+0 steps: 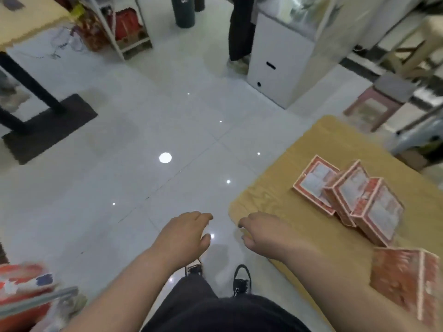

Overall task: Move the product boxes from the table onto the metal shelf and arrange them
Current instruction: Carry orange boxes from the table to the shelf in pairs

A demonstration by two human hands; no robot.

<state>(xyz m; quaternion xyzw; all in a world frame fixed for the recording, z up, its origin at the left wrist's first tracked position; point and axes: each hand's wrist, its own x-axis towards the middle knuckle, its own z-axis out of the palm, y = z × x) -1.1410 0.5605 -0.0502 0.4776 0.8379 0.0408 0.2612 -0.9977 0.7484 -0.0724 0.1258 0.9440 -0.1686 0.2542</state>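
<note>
Hovering over the white tiled floor (143, 140), the left hand (184, 233) is empty, its fingers loosely curled and thumb held apart, gripping nothing. The right hand (261, 233) is the same: relaxed, half-curled, holding nothing. It is over the near-left corner of the tan surface (311, 164), w/ the forearm crossing that edge. Can't tell whether it rests on the surface or floats just above it. The two hands are near each other but do not meet.

The product boxes sit on the surface, to the right of the right hand. Three red-and-white boxes (350, 195) lean on one another in a slanted row, domino-style, pale panels facing up and left. A fourth red box (405, 283) stands nearer the camera, just beside the right forearm, motion-blurred. Print covers the panels, but it is too smeared to read any brand or wording. Only bare surface separates the right hand from the boxes.

Bottom left is a blur of red packaging (21, 283) w/ a grey bar (40, 299) across it; can't tell what it belongs to. Below the hands are the wearer's dark trousers and black-and-white shoes (242, 281).

Bkgd: a second person's dark-trousered leg (239, 32) beside a white cabinet (280, 63), and a pink stool (374, 104) beyond the surface's far end. Top left, a white rack (119, 27) holds red goods, w/ a dark green cylinder (184, 13) near it. A black post on a flat dark base (48, 125) stands at left.
</note>
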